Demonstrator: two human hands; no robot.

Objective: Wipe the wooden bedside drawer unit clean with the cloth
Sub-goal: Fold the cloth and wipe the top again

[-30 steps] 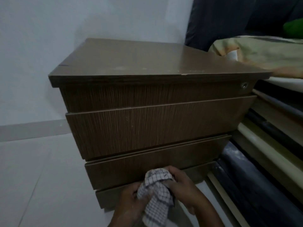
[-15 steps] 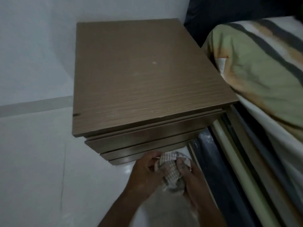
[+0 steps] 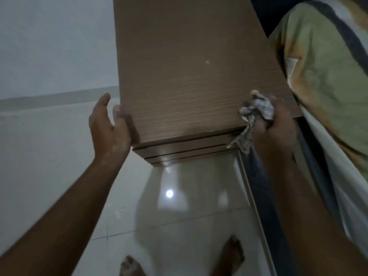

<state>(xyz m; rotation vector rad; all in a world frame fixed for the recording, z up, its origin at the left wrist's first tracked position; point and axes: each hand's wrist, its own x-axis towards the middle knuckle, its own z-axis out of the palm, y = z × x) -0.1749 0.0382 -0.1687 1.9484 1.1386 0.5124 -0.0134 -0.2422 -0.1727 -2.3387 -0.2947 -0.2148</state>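
Observation:
I look straight down on the wooden bedside drawer unit [image 3: 189, 76], its brown top filling the upper middle and the drawer fronts showing as thin steps below the front edge. My right hand [image 3: 272, 128] is closed around the bunched checked cloth [image 3: 256, 110] at the top's front right corner, a tail of cloth hanging over the edge. My left hand [image 3: 107, 124] is spread at the front left corner, thumb resting on the top surface, fingers beside the unit's left side.
A bed with a green, orange and dark striped cover [image 3: 326, 76] presses against the unit's right side, its frame rails [image 3: 256, 196] running down beside me. Glossy white floor tiles [image 3: 179, 206] lie in front, with my bare feet [image 3: 129, 265] at the bottom. A white wall [image 3: 49, 46] stands left.
The view rose from facing the drawer fronts to looking down on the top. My hands separated: the right carried the cloth up to the front right corner, the left moved to the front left corner.

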